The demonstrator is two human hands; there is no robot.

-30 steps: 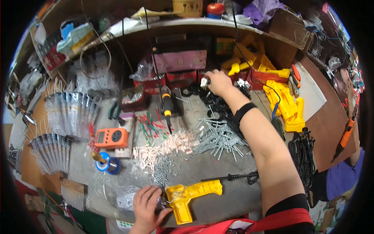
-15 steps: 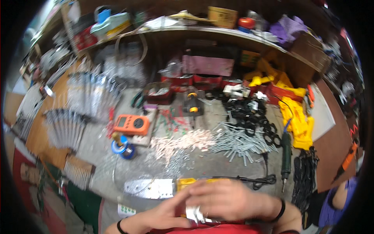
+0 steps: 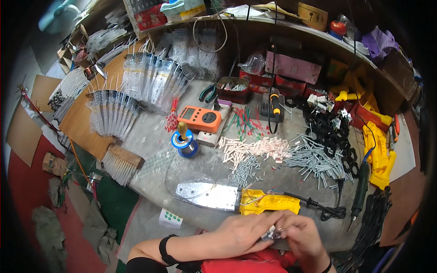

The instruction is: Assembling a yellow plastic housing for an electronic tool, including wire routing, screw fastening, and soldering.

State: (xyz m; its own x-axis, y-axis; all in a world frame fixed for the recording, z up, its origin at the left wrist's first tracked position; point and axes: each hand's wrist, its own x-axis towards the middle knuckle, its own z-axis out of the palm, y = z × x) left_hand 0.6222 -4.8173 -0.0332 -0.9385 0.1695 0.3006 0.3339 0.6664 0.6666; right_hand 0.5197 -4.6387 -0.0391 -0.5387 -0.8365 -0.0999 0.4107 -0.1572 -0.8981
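- Head view: since half a second ago I see the camera has steadied and tipped back, so the whole bench reads sharply; my two hands have stayed together at the lower edge, and a second ago the right arm was stretched to the back of the bench.
- My left hand [image 3: 241, 234] and right hand [image 3: 302, 236] meet fingertip to fingertip, both pinched closed on a small metal part [image 3: 271, 234], just in front of the yellow tool [image 3: 268, 202] with its flat metal blade.
- Containers: a dark open box [image 3: 233, 89] near the pliers [image 3: 207, 93] holds small metal bits; red trays [image 3: 273, 83] sit under the shelf, contents too dark to tell.
- The small metal part is mostly covered by my fingers, so I cannot tell its shape.
- The orange meter [image 3: 200, 118] and blue solder spool [image 3: 184, 142] stand well apart from the hands.
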